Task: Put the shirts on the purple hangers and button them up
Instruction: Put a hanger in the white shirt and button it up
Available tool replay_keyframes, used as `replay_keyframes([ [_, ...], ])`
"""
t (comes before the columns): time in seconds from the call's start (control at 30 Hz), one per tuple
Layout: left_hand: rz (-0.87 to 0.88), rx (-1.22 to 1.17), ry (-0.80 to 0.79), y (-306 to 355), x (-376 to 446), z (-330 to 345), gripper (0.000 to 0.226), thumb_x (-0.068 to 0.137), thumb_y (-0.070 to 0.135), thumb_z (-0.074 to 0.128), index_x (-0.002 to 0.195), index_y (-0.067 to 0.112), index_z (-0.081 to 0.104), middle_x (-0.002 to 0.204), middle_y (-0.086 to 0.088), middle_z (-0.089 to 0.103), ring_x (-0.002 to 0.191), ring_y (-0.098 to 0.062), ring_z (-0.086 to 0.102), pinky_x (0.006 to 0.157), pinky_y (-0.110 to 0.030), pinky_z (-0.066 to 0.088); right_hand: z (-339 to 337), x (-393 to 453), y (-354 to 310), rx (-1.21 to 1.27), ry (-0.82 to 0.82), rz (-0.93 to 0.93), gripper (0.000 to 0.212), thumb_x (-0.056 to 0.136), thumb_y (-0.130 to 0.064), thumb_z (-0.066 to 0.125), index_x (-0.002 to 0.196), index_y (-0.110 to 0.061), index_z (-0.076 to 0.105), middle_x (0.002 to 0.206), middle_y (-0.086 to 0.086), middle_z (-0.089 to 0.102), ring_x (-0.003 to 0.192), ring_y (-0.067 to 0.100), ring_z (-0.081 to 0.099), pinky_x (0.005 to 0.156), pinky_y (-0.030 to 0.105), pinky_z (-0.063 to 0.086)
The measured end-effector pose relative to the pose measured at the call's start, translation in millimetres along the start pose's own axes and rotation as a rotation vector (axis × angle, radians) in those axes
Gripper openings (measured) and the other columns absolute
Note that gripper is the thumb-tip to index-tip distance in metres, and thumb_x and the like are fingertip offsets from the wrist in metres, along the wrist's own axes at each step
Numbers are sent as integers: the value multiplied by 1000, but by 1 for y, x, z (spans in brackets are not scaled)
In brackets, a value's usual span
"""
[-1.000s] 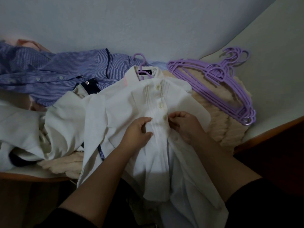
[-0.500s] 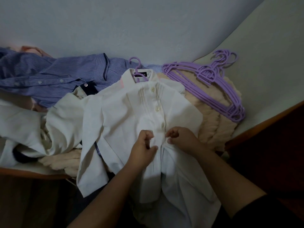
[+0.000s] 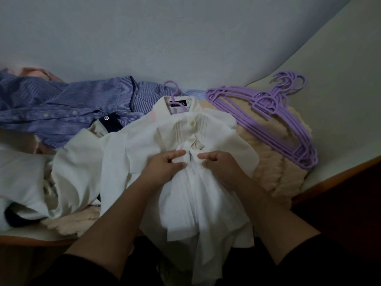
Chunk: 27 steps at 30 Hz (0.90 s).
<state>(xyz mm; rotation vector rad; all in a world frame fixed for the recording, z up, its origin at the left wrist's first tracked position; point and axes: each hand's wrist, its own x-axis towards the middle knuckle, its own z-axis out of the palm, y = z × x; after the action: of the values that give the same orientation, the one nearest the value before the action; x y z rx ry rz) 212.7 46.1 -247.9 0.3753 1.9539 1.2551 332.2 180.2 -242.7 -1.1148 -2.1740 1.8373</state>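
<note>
A white shirt [image 3: 132,153] lies front-up in the middle of the surface on a purple hanger [image 3: 171,87], whose hook sticks out past the collar. Its upper buttons are fastened. My left hand [image 3: 165,168] pinches the left edge of the placket below them. My right hand [image 3: 221,165] pinches the right edge. The two edges are bunched and held slightly apart between my hands. A blue striped shirt [image 3: 68,106] lies spread at the back left.
A stack of spare purple hangers [image 3: 274,118] rests on a beige fuzzy garment [image 3: 272,162] at the right. More pale clothes [image 3: 24,178] are heaped at the left. A wall stands behind, and the wooden edge [image 3: 338,178] of the surface runs at the right.
Both hands have slid down the placket from the third button and pulled the fabric together, so it now bunches between them. The camera tilted a little.
</note>
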Motion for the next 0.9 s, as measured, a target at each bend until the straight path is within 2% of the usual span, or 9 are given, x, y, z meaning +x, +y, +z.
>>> replay_keyframes([
  [0.07, 88, 328, 38, 1, -1, 2, 39, 82, 11, 73, 119, 22, 64, 101, -1, 59, 72, -8, 58, 65, -9, 47, 2, 4, 6, -123, -18, 6, 33, 86, -2, 60, 118, -8, 65, 122, 7, 62, 101, 7, 56, 63, 0, 38],
  [0.2, 361, 676, 183, -12, -6, 10, 29, 77, 10, 76, 104, 16, 68, 110, 2, 44, 98, -12, 52, 91, -16, 41, 8, 3, 19, -242, 57, -63, 30, 83, -6, 64, 113, -8, 68, 112, 8, 67, 91, 7, 58, 62, -3, 38],
  [0.27, 468, 793, 290, -16, -11, 14, 16, 79, 14, 73, 95, 14, 72, 98, 0, 50, 88, -17, 55, 79, -25, 47, 10, 2, 26, -339, 155, -139, 26, 78, -10, 67, 103, -10, 73, 104, 6, 70, 89, 10, 63, 72, 7, 45],
  [0.33, 438, 931, 313, -14, -17, 21, 14, 89, 22, 60, 91, 18, 73, 87, -2, 56, 79, -22, 58, 65, -27, 44, 12, -1, 29, -448, 213, -173, 19, 76, -18, 71, 93, -15, 76, 96, 3, 69, 89, 15, 63, 82, 23, 50],
  [0.43, 201, 885, 252, -9, -18, 33, 26, 93, 34, 50, 88, 21, 71, 81, 0, 66, 77, -19, 62, 64, -27, 46, 14, -10, 26, -497, 111, -114, 4, 80, -25, 70, 77, -23, 72, 82, -3, 55, 79, 14, 55, 76, 24, 42],
  [0.5, 120, 787, 262, -8, -15, 40, 22, 88, 38, 57, 82, 20, 67, 78, 2, 64, 77, -17, 60, 62, -26, 42, 16, -14, 24, -505, 64, -63, 5, 84, -24, 68, 84, -20, 71, 84, -5, 58, 83, 14, 57, 77, 23, 40],
  [0.63, 68, 694, 264, -11, -14, 40, 19, 83, 24, 60, 64, 21, 61, 67, 3, 59, 72, -19, 61, 59, -25, 37, 17, -15, 22, -542, 74, -13, 39, 85, -19, 66, 51, -21, 48, 67, 0, 59, 71, 18, 58, 69, 24, 42],
  [0.77, 64, 618, 271, -14, -15, 35, 21, 85, 14, 55, 72, 14, 71, 72, -3, 68, 74, -18, 64, 65, -24, 45, 16, -15, 21, -480, 101, 12, 19, 84, -19, 68, 67, -15, 61, 86, 5, 70, 83, 19, 63, 72, 22, 43],
  [0.9, 36, 601, 288, -15, -17, 40, 23, 77, 32, 70, 68, 12, 64, 63, 0, 61, 66, -16, 60, 56, -25, 43, 17, -17, 19, -418, 110, 29, 8, 86, -15, 64, 84, -9, 71, 91, 8, 71, 87, 22, 65, 79, 26, 49],
])
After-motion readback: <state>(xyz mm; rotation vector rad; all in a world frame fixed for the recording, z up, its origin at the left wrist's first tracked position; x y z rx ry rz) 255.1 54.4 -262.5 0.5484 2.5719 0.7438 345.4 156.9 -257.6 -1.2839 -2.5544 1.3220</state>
